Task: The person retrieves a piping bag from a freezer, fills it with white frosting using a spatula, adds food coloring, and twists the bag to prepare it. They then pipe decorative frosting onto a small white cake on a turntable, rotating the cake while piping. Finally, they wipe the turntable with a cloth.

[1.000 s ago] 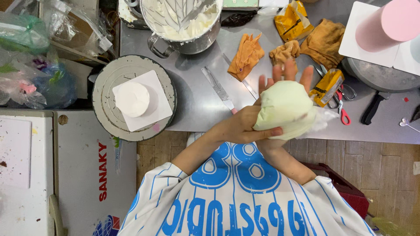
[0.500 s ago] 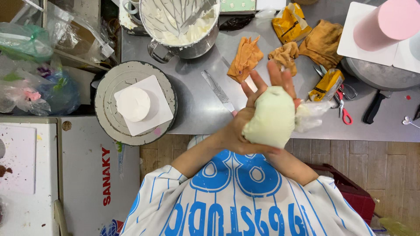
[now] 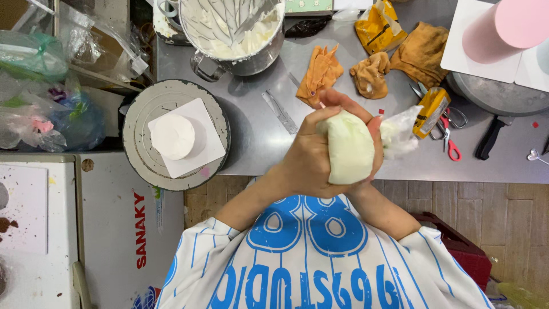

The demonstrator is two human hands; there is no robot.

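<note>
Above the steel table [image 3: 257, 137], left hand [image 3: 306, 163] and right hand [image 3: 374, 143] clamp together around a cream-filled piping bag [image 3: 350, 147].

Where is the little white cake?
In the head view, the little white cake sits on a white board on the round turntable, at the left, below the mixing bowl.

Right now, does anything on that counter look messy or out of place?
Somewhat. Crumpled orange cloths lie strewn across the steel counter, and red-handled scissors sit by its front edge. The small white cake sits squarely on its turntable.
</note>
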